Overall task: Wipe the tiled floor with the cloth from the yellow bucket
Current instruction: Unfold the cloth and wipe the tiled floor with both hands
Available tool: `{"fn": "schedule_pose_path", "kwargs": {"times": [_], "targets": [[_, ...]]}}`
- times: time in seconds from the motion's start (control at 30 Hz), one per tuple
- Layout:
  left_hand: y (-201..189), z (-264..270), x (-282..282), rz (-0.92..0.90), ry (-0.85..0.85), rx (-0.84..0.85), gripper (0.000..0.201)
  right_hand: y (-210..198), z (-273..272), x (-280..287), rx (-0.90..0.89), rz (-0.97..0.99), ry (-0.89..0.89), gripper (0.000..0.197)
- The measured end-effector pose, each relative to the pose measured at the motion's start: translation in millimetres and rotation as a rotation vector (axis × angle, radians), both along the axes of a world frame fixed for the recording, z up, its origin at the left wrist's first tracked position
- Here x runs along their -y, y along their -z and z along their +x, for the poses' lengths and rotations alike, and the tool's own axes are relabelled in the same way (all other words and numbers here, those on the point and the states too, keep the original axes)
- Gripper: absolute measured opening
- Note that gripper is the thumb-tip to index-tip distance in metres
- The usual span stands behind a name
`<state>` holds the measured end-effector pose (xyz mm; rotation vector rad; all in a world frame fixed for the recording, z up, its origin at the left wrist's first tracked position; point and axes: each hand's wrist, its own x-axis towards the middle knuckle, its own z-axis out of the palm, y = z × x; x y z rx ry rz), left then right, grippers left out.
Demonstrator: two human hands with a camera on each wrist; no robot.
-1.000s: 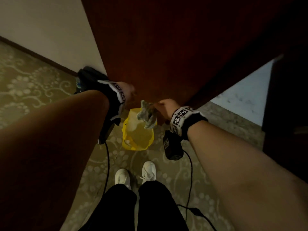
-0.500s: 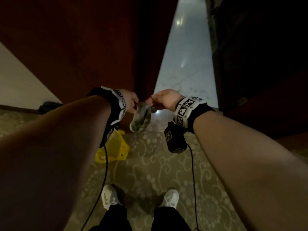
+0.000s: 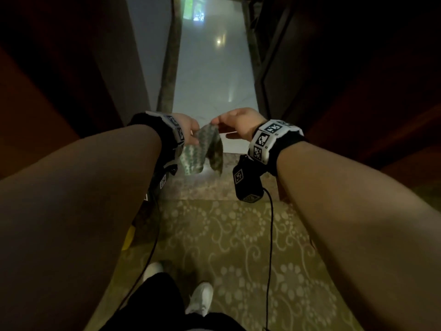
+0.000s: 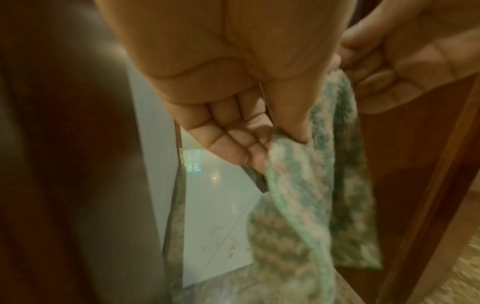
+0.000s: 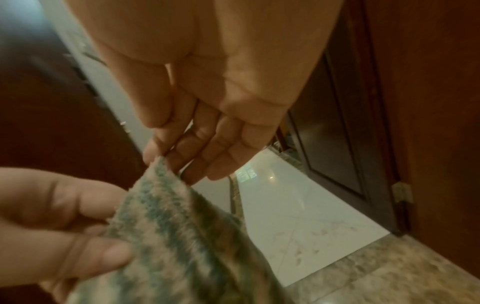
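A green-and-cream patterned cloth hangs between my two hands in front of a doorway. My left hand pinches one top corner of the cloth between thumb and fingers. My right hand pinches the other top corner of the cloth with its thumb and fingertips. The white glossy tiled floor stretches ahead beyond a speckled stone threshold. Only a sliver of the yellow bucket shows behind my left forearm.
Dark wooden door and frame panels flank the narrow tiled passage on both sides. I stand on patterned beige carpet, with my white shoes at the bottom. Black cables hang from both wrist devices.
The view has swung right from the bucket to the doorway. The cloth went from my right hand alone to being held by both hands, spread out at its top corners.
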<state>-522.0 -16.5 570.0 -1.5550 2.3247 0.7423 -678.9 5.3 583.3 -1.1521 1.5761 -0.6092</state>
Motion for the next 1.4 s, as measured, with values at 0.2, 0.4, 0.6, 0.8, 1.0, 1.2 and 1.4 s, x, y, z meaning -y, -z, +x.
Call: {"fn": "schedule_pose_path", "kwargs": {"times": [0.2, 0.4, 0.6, 0.8, 1.0, 1.2, 1.4], "targets": [[-15.5, -51.6, 53.8, -0.064, 0.007, -0.043, 0.039, 2.5, -62.8, 39.7, -0.059, 0.028, 0.024, 0.034], [-17.5, -85.4, 132.2, -0.032, 0.022, -0.153, 0.033, 2.8, -94.6, 108.0, -0.126, 0.127, -0.083, 0.024], [-37.9, -113.7, 207.9, -0.015, 0.143, -0.157, 0.036, -8.6, -109.9, 193.4, -0.275, 0.044, -0.150, 0.036], [-46.6, -142.1, 272.2, -0.022, 0.120, -0.152, 0.029, -8.4, -133.5, 262.8, -0.308, 0.037, -0.299, 0.045], [-57.5, -184.7, 340.3, -0.034, 0.012, -0.165, 0.025, 1.8, -170.4, 339.4, -0.195, 0.186, -0.373, 0.040], [-61.5, -214.7, 400.6, -0.012, -0.109, -0.159, 0.030, -4.6, -206.2, 411.3, -0.263, 0.121, -0.431, 0.006], [-59.5, -232.1, 446.5, 0.045, -0.182, -0.121, 0.037, -0.6, -227.0, 461.9, -0.291, 0.143, -0.448, 0.043]]}}
